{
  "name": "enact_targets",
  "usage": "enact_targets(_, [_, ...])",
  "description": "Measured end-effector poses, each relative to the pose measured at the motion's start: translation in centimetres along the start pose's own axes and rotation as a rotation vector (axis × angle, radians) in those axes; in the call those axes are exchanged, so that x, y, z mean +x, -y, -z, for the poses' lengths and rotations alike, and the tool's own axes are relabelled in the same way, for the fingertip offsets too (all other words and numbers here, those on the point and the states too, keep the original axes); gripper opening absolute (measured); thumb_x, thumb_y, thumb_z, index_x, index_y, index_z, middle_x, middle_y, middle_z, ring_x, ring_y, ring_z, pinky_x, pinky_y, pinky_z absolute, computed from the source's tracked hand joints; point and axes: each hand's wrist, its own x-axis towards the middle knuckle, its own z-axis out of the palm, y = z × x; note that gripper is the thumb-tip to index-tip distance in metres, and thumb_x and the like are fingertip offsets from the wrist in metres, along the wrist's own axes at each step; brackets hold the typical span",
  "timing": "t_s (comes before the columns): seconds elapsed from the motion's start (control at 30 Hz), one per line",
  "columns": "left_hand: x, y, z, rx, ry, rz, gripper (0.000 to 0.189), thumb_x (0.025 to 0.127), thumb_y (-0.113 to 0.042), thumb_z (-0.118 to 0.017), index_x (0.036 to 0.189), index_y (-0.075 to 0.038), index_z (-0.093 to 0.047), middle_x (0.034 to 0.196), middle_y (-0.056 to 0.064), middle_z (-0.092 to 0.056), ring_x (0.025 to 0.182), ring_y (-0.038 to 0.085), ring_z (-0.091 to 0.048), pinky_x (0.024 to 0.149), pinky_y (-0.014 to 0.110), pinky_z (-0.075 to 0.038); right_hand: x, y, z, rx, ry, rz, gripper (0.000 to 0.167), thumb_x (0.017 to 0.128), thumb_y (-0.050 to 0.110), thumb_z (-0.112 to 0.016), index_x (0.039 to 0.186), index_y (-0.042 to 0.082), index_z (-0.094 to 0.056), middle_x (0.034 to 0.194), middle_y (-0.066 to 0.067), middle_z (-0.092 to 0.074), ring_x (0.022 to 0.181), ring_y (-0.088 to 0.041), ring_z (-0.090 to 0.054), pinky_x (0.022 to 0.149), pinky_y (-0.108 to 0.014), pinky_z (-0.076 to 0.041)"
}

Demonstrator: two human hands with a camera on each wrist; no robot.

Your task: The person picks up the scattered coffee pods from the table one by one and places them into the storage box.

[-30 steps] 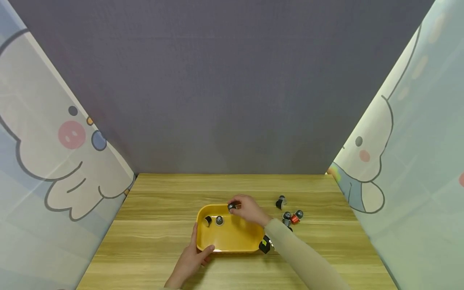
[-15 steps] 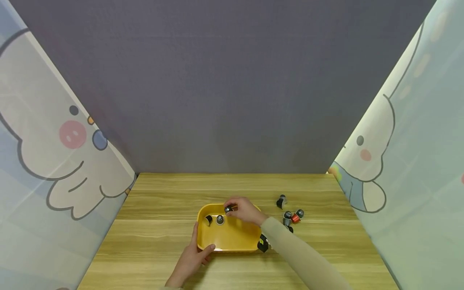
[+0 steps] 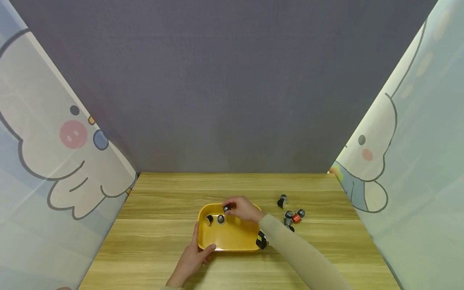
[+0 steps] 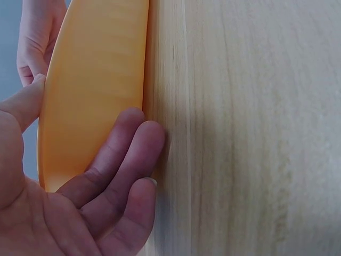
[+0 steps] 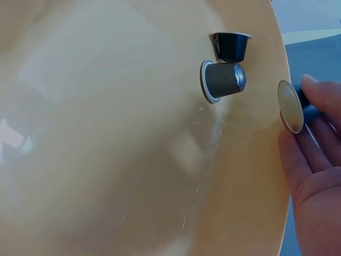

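My left hand [image 3: 191,257] grips the front left corner of a yellow tray [image 3: 235,239]. Its thumb lies on the rim, while in the left wrist view the fingers curl against the outer wall [image 4: 96,96]. Over the tray's far side, my right hand [image 3: 244,208] pinches a black coffee capsule [image 5: 292,106] between thumb and fingers, foil lid facing the tray. Two capsules are inside the tray on the left: a grey one [image 5: 222,79] standing on its lid, and a black one [image 5: 232,47] lying on its side next to it.
Right of the tray, several more capsules lie on the wooden table [image 3: 163,193], among them a red one [image 3: 297,218], a grey one [image 3: 288,217] and a black one [image 3: 281,203]. A dark panel [image 3: 232,100] rises behind the table, with printed curtains at both sides.
My right hand has shifted a little to the left over the tray's far side, carrying the black capsule. The left hand keeps its grip on the tray corner.
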Motion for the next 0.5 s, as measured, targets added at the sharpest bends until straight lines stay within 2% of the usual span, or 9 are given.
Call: enact_targets(0.5, [0.16,0.12,0.02,0.009,-0.009,-0.008,0.103,0.096,-0.042,-0.066,0.159,-0.017,0.013,0.069,0.004,-0.066,0.059,0.019,-0.064,0.057,0.033,-0.05,0.45,-0.8,-0.05,0.054,0.012,-0.006,0.029,0.087,0.006,-0.078,0.114,0.002,-0.073,0.11,-0.001,-0.072,0.101,-0.013,-0.067,0.089,-0.028,-0.052])
